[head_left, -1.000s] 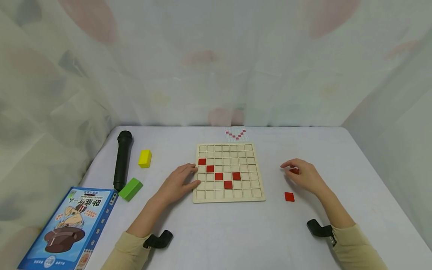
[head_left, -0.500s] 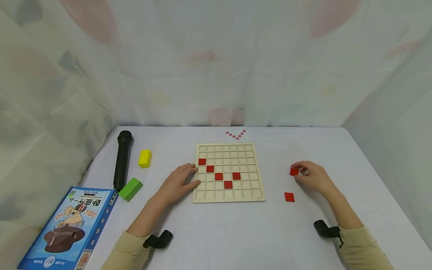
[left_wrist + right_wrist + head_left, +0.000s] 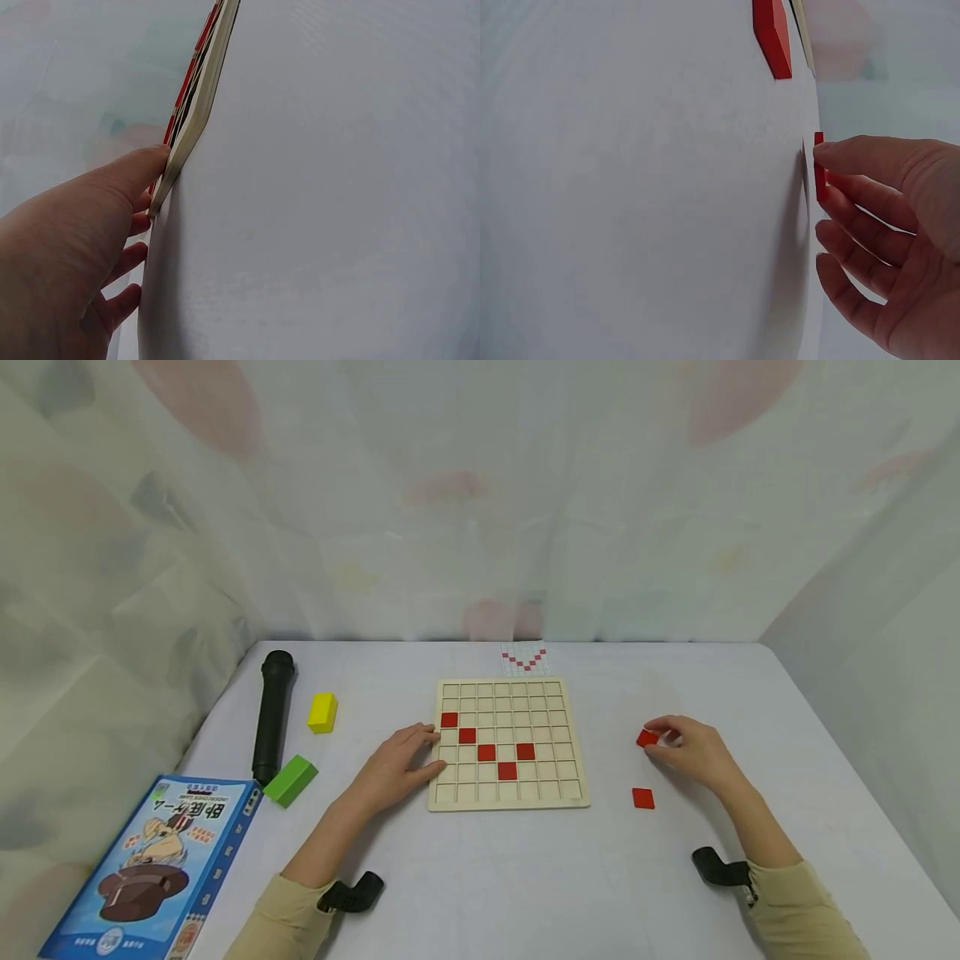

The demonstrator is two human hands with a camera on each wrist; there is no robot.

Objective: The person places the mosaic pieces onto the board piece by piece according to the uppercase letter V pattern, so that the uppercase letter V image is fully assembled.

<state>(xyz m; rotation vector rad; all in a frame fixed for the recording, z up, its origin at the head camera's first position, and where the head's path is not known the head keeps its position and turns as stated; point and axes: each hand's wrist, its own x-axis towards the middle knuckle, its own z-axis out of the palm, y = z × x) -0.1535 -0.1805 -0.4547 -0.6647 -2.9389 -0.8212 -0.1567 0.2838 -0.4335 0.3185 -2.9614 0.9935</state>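
Note:
My left hand (image 3: pixel 393 768) rests at the left edge of a square wooden grid board (image 3: pixel 510 807); in the left wrist view its thumb (image 3: pixel 146 166) touches the rim. Several red square tiles (image 3: pixel 507 771) sit in the board's cells, forming a slanting line with one more tile up to the right. To the right of the board, my right hand (image 3: pixel 693 753) pinches another red tile (image 3: pixel 819 169) between thumb and fingers, held above the table. A loose red tile (image 3: pixel 642 797) lies on the cloth nearer to me.
Behind the board lies a small card (image 3: pixel 527 657) with a red V pattern. On the left are a black microphone (image 3: pixel 272 718), a yellow block (image 3: pixel 322 712), a green block (image 3: pixel 291 781) and a blue game box (image 3: pixel 150 868). Fabric walls enclose the white table.
The right hand first moved right and has since shifted slightly left; the tile in its fingers now shows more plainly. The left hand, board and loose tile have stayed in place.

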